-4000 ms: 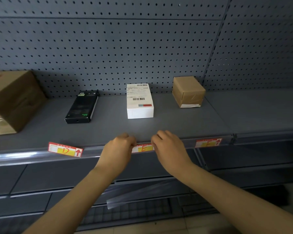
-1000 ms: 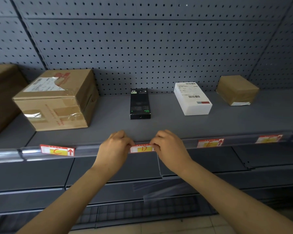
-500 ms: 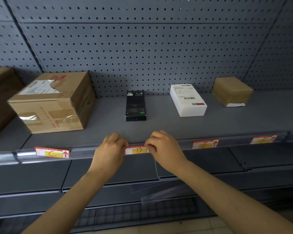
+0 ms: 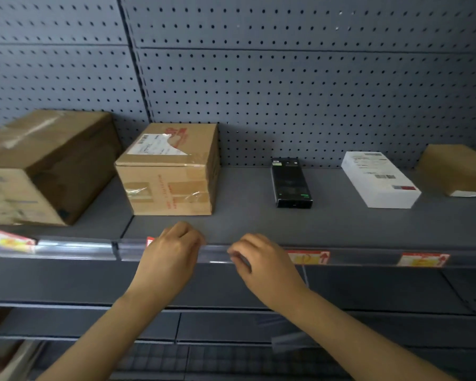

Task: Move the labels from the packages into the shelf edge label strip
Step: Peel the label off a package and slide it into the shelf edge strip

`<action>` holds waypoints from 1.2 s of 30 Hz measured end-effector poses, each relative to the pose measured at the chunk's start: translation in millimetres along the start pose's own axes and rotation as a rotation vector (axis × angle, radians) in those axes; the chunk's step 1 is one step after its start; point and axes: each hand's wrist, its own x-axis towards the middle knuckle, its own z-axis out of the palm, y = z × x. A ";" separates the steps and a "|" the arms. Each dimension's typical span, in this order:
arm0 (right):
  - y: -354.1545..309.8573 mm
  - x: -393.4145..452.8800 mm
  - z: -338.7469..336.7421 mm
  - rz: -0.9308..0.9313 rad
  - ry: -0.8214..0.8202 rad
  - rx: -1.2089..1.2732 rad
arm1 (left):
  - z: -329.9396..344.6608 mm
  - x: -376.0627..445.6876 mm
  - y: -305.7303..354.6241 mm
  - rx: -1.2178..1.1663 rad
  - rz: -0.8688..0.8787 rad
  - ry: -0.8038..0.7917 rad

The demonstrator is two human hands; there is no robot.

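A clear label strip runs along the grey shelf's front edge. My left hand lies curled over the strip and hides most of a red and yellow label; I cannot see whether it pinches it. My right hand is curled with its fingertips at a bare stretch of the strip and nothing visible in them. Other labels sit in the strip: one right of my right hand, one further right, one at the far left. On the shelf stands a taped carton with a shipping slip.
A larger brown carton stands at the left. A black box, a white box and a small brown parcel lie to the right. Pegboard backs the shelf. A loose clear strip hangs on a lower shelf.
Both hands have left the label below the black box and moved left along the strip. The left hand now covers the label below the taped carton. The view has swung left.
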 end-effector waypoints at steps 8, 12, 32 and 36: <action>-69.3 46.6 63.4 0.170 0.026 -0.068 | -36.0 -8.7 -97.1 -0.049 0.044 -0.029; -78.8 49.5 70.1 0.221 0.029 -0.146 | -36.2 -6.6 -111.9 -0.090 0.069 -0.054; -78.0 55.9 75.5 0.134 -0.042 -0.192 | -15.5 -18.6 -115.3 0.114 0.073 -0.065; -77.5 57.3 77.0 0.131 -0.029 -0.185 | -12.1 -20.1 -114.3 0.108 0.047 -0.053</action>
